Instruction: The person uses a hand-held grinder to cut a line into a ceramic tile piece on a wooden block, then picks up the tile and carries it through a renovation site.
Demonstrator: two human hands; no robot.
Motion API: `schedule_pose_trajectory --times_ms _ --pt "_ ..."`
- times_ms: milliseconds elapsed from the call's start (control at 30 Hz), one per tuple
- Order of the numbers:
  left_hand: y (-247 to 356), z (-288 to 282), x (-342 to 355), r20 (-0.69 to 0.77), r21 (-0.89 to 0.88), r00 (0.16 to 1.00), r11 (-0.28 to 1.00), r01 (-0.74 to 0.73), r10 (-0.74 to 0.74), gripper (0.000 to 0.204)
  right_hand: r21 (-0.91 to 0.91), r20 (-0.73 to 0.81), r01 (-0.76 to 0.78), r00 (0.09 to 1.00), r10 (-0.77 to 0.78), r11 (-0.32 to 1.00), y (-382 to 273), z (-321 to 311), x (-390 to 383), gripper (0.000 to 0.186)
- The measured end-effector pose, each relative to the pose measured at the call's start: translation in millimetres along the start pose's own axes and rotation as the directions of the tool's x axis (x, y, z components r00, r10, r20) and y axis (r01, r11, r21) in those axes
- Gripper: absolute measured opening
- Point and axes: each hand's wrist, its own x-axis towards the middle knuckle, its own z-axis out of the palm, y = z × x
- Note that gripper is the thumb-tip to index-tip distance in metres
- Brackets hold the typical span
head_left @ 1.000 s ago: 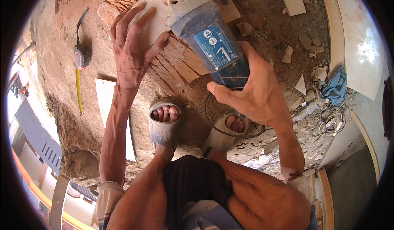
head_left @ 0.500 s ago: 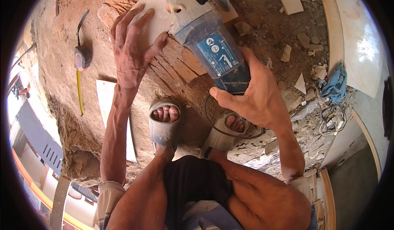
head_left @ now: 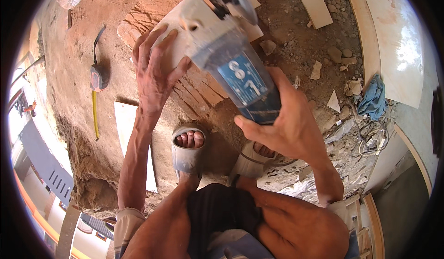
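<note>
My right hand (head_left: 289,115) is wrapped round the rear body of a blue, dust-covered angle grinder (head_left: 245,81). The grinder's disc (head_left: 237,0) is at the top of the view, over the far right part of a pale tile (head_left: 172,59). My left hand (head_left: 155,71) lies on the tile's near left part, fingers spread and thumb apart, beside the grinder's head. Beneath the tile is a reddish, deeply scored block (head_left: 201,92). Part of the tile is hidden by the grinder and my hand.
A tape measure (head_left: 98,77) with yellow blade out lies left on the dirt. A white tile strip (head_left: 127,120) is beside my left forearm. At right are rubble, a blue cloth (head_left: 373,97), a coiled cable (head_left: 373,141) and large tile pieces (head_left: 393,41). My sandalled feet (head_left: 188,148) are close below.
The grinder has shifted a little left over the tile, its disc with it. My left hand stays on the tile. The whole view has moved slightly, so the ground appears lower.
</note>
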Motion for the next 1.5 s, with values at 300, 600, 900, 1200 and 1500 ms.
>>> schedule_pose_trajectory --times_ms 300,600,900,1200,1500 --pt "3 7 -3 -0.076 -0.147 0.995 0.988 0.045 -0.057 0.094 -0.05 -0.012 0.121 0.992 -0.122 0.991 -12 12 68 0.072" --pt "1 6 2 -0.063 -0.063 0.997 0.997 -0.043 0.039 0.096 -0.03 0.02 0.096 0.995 -0.095 0.995 -12 16 78 0.067" --pt "0 5 3 -0.054 -0.05 0.997 0.997 -0.051 0.048 0.094 -0.014 0.035 0.105 0.994 -0.104 0.994 -11 15 82 0.065" --pt "0 5 2 -0.059 -0.062 0.997 0.997 -0.05 0.046 0.093 -0.07 0.043 0.106 0.994 -0.103 0.992 -14 14 82 0.067" --pt "0 3 2 -0.047 -0.051 0.998 0.998 -0.035 0.033 0.087 -0.061 0.031 0.122 0.992 -0.12 0.991 -11 16 81 0.066"
